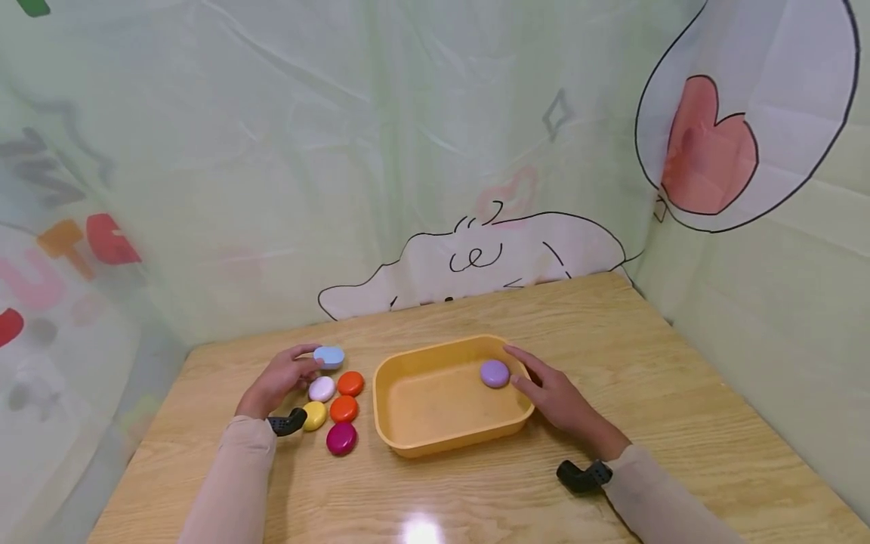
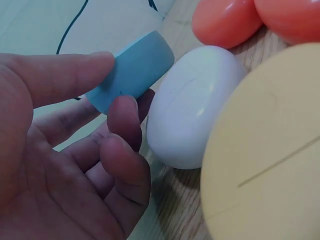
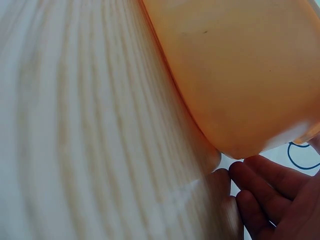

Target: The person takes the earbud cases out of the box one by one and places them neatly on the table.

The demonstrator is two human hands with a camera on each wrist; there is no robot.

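My left hand (image 1: 280,379) pinches a light blue pebble-shaped piece (image 1: 329,357) between thumb and fingertips. In the left wrist view, the blue piece (image 2: 137,70) is tilted above the white oval piece (image 2: 192,107), its flat edge showing. My right hand (image 1: 560,397) holds the right end of a yellow-orange plastic bin (image 1: 448,440), thumb over the rim. The right wrist view shows fingers (image 3: 260,187) against the outer wall of the bin (image 3: 235,75). Inside the bin, near its right end, rests a purple round piece (image 1: 495,373).
Between my left hand and the bin lie a pale lilac piece (image 1: 322,389), a yellow piece (image 1: 314,415), two orange pieces (image 1: 350,383) and a magenta piece (image 1: 342,438). Everything stands on a wooden table (image 1: 476,499). A printed curtain (image 1: 285,166) hangs behind its far edge.
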